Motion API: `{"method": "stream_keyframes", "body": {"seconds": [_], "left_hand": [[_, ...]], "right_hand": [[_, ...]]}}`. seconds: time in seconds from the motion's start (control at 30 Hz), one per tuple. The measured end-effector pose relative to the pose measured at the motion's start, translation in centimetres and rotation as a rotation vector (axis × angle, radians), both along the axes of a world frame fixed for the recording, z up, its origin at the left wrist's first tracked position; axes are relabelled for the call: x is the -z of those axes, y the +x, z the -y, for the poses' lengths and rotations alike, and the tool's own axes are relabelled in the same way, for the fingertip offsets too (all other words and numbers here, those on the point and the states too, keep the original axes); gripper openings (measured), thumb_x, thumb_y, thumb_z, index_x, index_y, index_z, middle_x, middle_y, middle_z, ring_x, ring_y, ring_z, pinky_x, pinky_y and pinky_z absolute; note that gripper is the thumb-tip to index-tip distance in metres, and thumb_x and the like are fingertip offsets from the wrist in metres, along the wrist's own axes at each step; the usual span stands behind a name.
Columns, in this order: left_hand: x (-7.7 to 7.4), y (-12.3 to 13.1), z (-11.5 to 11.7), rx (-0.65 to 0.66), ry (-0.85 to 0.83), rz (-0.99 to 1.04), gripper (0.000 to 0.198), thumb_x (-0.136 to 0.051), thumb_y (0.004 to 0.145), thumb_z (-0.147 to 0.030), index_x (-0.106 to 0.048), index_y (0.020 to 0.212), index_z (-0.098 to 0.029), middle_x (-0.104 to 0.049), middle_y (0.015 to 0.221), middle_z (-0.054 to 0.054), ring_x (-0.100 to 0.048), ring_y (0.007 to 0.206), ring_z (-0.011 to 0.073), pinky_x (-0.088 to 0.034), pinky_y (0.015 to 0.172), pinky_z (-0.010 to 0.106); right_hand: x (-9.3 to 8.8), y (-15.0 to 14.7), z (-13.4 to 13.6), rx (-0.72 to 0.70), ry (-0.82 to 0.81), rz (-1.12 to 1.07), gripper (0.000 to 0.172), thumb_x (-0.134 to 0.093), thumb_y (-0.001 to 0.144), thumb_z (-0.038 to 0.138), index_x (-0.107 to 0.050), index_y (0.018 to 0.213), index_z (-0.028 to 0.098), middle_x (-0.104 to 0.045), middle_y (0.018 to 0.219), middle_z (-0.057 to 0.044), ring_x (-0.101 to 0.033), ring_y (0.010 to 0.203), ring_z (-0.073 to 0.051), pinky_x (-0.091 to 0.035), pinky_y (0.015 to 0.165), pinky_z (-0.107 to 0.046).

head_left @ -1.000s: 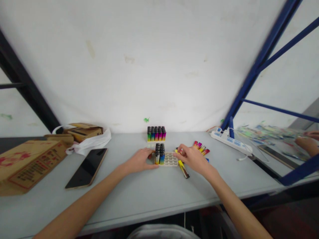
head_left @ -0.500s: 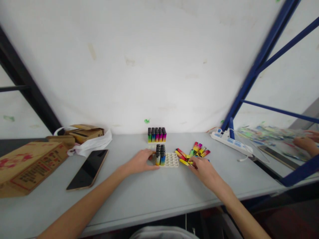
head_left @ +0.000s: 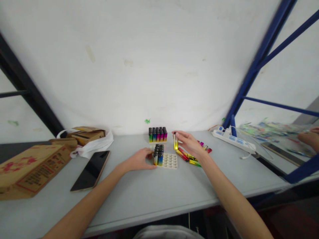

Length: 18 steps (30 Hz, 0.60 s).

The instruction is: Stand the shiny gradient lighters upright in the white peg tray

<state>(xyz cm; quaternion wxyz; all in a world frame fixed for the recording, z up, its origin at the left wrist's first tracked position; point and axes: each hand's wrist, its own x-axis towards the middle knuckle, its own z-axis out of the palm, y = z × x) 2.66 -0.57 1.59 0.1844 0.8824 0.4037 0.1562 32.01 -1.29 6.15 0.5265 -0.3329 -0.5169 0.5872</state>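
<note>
A white tray with round holes (head_left: pixel 170 161) lies in the middle of the grey table (head_left: pixel 154 196), with several rainbow-coloured lighters (head_left: pixel 159 155) standing in its left part. My left hand (head_left: pixel 139 159) rests flat against the tray's left side, fingers touching it. My right hand (head_left: pixel 188 143) is raised just right of the tray and pinches a yellow lighter (head_left: pixel 175 141) upright. Under that hand lies a loose pile of coloured lighters (head_left: pixel 191 156). A full tray of lighters (head_left: pixel 157 134) stands further back by the wall.
A dark phone (head_left: pixel 91 170) lies left of the tray, with cardboard boxes (head_left: pixel 30 166) and a white plastic bag (head_left: pixel 93 146) beyond it. A white power strip (head_left: pixel 233 140) sits at the right by a blue frame (head_left: pixel 251 73). Another person's hands (head_left: pixel 307 136) work at far right.
My right hand left the loose pile and rose up and to the left, now holding one yellow lighter upright. My left hand stayed at the tray.
</note>
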Motion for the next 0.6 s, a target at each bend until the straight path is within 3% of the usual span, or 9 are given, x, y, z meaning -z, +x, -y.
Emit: {"method": "stream_keyframes", "body": {"seconds": [0.13,0.23,0.3,0.37,0.5,0.6], "left_hand": [[0.2,0.0,0.1,0.013,0.037,0.006,0.047,-0.080,0.074,-0.058,-0.072,0.095,-0.017,-0.071,0.097,0.008,-0.066,0.093,0.0298,-0.052,0.088,0.038],[0.4,0.2,0.4,0.017,0.057,0.020,0.046,-0.080,0.075,-0.056,-0.072,0.097,-0.017,-0.071,0.099,0.010,-0.066,0.096,0.0310,-0.053,0.090,0.040],[0.5,0.3,0.5,0.011,0.080,0.029,0.045,-0.080,0.074,-0.056,-0.071,0.097,-0.018,-0.071,0.100,0.010,-0.066,0.095,0.0311,-0.054,0.089,0.041],[0.6,0.3,0.5,0.006,0.094,0.024,0.044,-0.081,0.074,-0.056,-0.070,0.095,-0.019,-0.070,0.098,0.010,-0.066,0.093,0.0309,-0.054,0.087,0.041],[0.7,0.3,0.4,0.018,0.089,0.016,0.043,-0.081,0.074,-0.055,-0.069,0.093,-0.018,-0.069,0.094,0.009,-0.066,0.089,0.0303,-0.054,0.085,0.041],[0.6,0.3,0.4,0.022,0.081,0.022,0.043,-0.079,0.075,-0.055,-0.070,0.095,-0.018,-0.069,0.095,0.008,-0.066,0.089,0.0299,-0.053,0.084,0.040]], "right_hand": [[-0.2,-2.5,-0.6,-0.148,0.026,-0.075,0.051,-0.088,0.079,0.061,-0.066,0.112,0.029,-0.068,0.082,0.001,-0.065,0.076,-0.017,-0.056,0.074,-0.032],[0.7,-3.0,-0.6,-0.165,0.039,0.005,0.049,-0.077,0.087,0.067,-0.059,0.115,0.030,-0.049,0.068,0.009,-0.042,0.052,-0.010,-0.039,0.050,-0.022],[1.6,-2.9,-0.5,-0.114,0.022,0.071,0.047,-0.070,0.091,0.070,-0.057,0.112,0.029,-0.038,0.067,0.010,-0.026,0.048,-0.008,-0.021,0.044,-0.019],[2.4,-2.8,-0.5,-0.012,0.028,0.140,0.048,-0.065,0.092,0.073,-0.056,0.107,0.028,-0.033,0.065,0.010,-0.020,0.048,-0.008,-0.014,0.044,-0.021],[3.6,-2.8,-0.8,0.217,0.129,0.323,0.055,-0.054,0.091,0.078,-0.056,0.083,0.023,-0.034,0.059,0.008,-0.027,0.050,-0.011,-0.020,0.046,-0.026],[4.0,-2.9,-1.1,0.337,0.207,0.497,0.058,-0.051,0.090,0.074,-0.047,0.062,0.024,-0.038,0.055,0.004,-0.034,0.054,-0.013,-0.026,0.052,-0.028]]}}
